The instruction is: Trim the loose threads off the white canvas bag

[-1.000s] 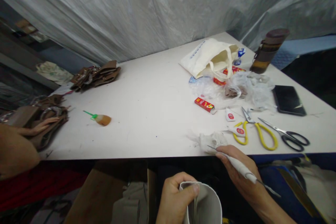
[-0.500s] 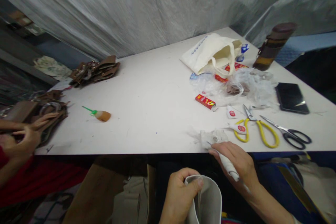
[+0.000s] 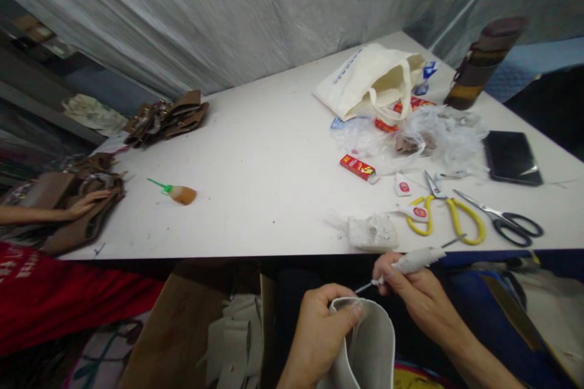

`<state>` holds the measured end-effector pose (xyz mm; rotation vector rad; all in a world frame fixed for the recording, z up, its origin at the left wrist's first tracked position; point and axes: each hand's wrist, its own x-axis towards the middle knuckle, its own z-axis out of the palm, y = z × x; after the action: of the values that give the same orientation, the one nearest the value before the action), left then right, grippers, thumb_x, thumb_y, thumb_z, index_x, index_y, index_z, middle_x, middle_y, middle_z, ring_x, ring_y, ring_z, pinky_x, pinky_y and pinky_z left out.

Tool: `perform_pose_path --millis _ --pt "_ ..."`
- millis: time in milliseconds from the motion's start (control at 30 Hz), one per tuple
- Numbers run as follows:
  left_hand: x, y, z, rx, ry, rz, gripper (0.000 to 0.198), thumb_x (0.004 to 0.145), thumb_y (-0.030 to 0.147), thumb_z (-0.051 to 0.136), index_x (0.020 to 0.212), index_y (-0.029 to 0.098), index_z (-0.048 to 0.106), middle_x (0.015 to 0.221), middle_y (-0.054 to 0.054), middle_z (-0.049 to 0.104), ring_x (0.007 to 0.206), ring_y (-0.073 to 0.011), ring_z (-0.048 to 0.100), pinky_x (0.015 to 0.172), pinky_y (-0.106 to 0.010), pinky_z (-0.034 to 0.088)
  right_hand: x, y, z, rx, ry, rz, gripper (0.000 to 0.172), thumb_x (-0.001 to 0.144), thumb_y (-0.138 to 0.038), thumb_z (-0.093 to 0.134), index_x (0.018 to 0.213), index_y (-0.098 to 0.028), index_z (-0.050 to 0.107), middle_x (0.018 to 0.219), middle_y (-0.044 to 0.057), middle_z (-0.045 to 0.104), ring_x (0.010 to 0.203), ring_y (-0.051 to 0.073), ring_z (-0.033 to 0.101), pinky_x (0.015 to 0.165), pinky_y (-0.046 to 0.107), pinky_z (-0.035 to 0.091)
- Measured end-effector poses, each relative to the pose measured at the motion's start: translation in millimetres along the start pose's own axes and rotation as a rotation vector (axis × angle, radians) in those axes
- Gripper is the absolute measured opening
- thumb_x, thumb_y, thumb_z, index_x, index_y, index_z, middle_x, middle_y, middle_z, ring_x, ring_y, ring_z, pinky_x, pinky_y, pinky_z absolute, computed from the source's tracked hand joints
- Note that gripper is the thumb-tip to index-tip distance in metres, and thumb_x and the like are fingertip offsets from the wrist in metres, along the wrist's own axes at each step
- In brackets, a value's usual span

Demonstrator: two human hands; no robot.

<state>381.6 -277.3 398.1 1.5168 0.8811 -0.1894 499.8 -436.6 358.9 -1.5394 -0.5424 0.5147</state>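
Below the table's front edge, my left hand (image 3: 322, 331) pinches the top rim of a curved off-white leather-like piece (image 3: 371, 340), thumb inside and fingers outside. My right hand (image 3: 415, 289) is closed round a thin metal tool with a white-wrapped handle (image 3: 417, 260). One metal tip reaches the rim near my left fingers; whether it touches cannot be made out. The other end sticks out over the table. Just beyond my right hand lies a crumpled white lump in plastic (image 3: 373, 233). Yellow-handled scissors (image 3: 469, 225) and black-handled scissors (image 3: 517, 228) rest to the right.
A glue bottle with a green nozzle (image 3: 182, 194) lies on the left. At the back right are a cream tote bag (image 3: 349, 88), plastic wrapping, a red box (image 3: 358, 168), a phone (image 3: 513, 158) and a bottle (image 3: 483, 64). Another person's hand (image 3: 91, 203) rests on brown leather pieces.
My right hand has come back from the white lump and turned the tool, bringing its tip to the off-white piece's rim. The co-worker's hands have shifted on the brown leather.
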Motion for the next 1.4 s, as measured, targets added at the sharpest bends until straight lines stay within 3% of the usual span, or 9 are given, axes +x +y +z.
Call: perform_pose_path --millis 333,867,1267,1400 --pt "-8 6 8.3 0.034 -0.017 0.016 0.022 0.065 0.027 0.075 0.078 0.010 0.079 0.064 -0.002 0.064 0.063 -0.0151 0.050 0.060 -0.026 0.036 -11 -1 -2 0.071 -0.053 0.095 0.050 0.104 -0.060 0.051 0.080 -0.019 0.068 0.068 0.000 0.060 0.066 0.016 0.057 0.065 0.026 0.044" --pt "-15 0 21.0 -0.051 -0.074 0.042 0.014 0.058 0.024 0.072 0.066 0.012 0.071 0.059 0.000 0.058 0.060 -0.0141 0.045 0.059 -0.028 0.032 1 -22 -7 -0.116 -0.243 0.016 0.055 0.107 -0.059 0.040 0.071 -0.020 0.055 0.066 -0.002 0.052 0.063 0.015 0.050 0.064 0.027 0.039" --pt "-5 -5 11.8 -0.115 -0.041 0.034 0.013 0.057 0.023 0.073 0.064 0.012 0.072 0.056 0.000 0.056 0.059 -0.0140 0.043 0.059 -0.029 0.030 -37 11 8 0.032 0.090 0.080 0.047 0.104 -0.056 0.052 0.078 -0.020 0.069 0.067 0.002 0.061 0.066 0.018 0.059 0.063 0.027 0.047" --pt "-3 -8 5.9 -0.143 0.004 0.027 0.013 0.058 0.023 0.073 0.064 0.012 0.070 0.056 0.000 0.055 0.058 -0.0135 0.043 0.058 -0.028 0.029 -25 10 4 0.030 0.344 0.003 0.043 0.105 -0.053 0.052 0.079 -0.021 0.068 0.067 0.002 0.062 0.064 0.018 0.060 0.061 0.026 0.049"
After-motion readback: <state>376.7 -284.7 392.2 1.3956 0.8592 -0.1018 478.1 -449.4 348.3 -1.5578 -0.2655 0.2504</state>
